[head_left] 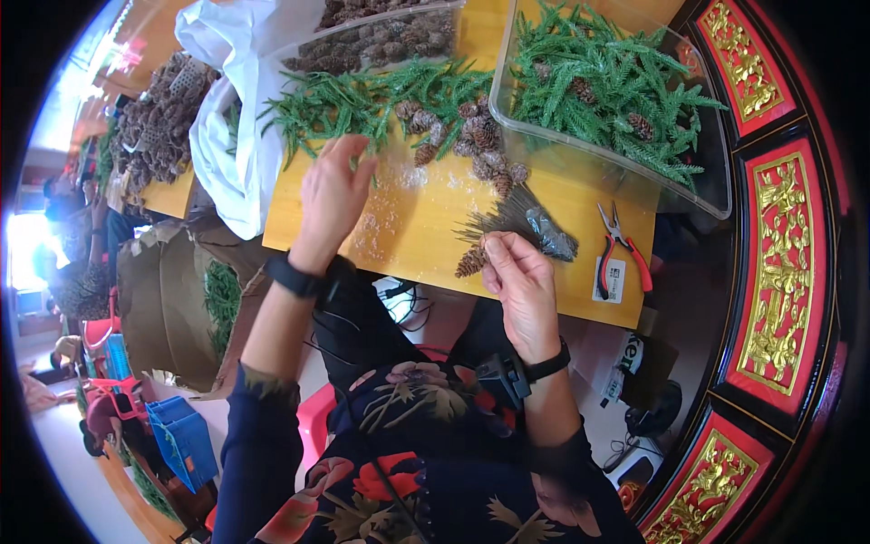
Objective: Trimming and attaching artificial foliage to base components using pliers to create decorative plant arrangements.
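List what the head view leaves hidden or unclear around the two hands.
- Left hand: fingertips buried among the green sprigs; grip unclear.
- Right hand: pinches at a pine cone; any wire is too thin to see.
- Clear bin: cut off by the top edge.
- Pliers: label beneath too small.

The counter [426, 238] fills the upper middle of the frame, its near edge running from centre left to right of centre. On it, at upper right, stands a tub [625, 172] with sprigs [607, 77] and cones in it. Left of the tub a row of sprigs [362, 100] lies across the counter, with a heap of pinecones [476, 140] between them. Behind those, at the top, is a second tub of cones [381, 41], and left of it a bag [236, 118]. My left hand [333, 195] rests just below the sprig row. My right hand [521, 276] is at the near edge, holding a pinecone [471, 261], just below a bundle of wires [526, 222]. Pliers [621, 247] lie right of that bundle.
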### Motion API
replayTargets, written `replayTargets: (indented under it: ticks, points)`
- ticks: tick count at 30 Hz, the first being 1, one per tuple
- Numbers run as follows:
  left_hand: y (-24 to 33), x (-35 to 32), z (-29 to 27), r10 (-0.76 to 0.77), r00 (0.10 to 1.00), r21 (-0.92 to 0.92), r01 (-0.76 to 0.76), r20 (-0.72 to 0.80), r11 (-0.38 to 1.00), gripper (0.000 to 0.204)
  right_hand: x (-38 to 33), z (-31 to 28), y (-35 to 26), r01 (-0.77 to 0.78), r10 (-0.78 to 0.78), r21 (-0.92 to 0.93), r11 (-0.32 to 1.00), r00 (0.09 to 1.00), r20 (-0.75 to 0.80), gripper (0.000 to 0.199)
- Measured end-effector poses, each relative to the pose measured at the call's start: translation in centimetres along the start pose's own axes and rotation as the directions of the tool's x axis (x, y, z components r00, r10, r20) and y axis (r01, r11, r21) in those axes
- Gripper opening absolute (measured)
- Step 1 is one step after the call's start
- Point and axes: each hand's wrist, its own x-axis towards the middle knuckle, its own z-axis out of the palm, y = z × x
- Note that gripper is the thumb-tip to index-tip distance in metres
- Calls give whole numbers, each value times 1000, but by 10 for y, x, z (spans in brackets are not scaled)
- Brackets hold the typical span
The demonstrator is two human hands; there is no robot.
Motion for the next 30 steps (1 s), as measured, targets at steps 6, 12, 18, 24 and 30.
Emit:
replayTargets:
  ticks: [6,12,18,24,30]
  points:
    - [4,35,5,-53,997,440,25,52,898,24,-12,8,-12,-23,23,-24,999,1000,3,16]
    - [3,36,-26,33,996,297,-6,-86,955,23,-14,13,-16,-33,35,-37,999,999,35,16]
    - [9,-1,-50,-237,971,-330,211,-38,920,13,-11,13,-7,-61,64,-49,997,997,45,16]
    - [-3,-32,-42,-359,870,-873,432,338,225,11,-5,12,5,-59,62,-53,997,997,56,17]
    - [11,-46,-23,-238,835,-862,505,497,-28,11,-3,6,6,-50,53,-52,997,997,53,18]
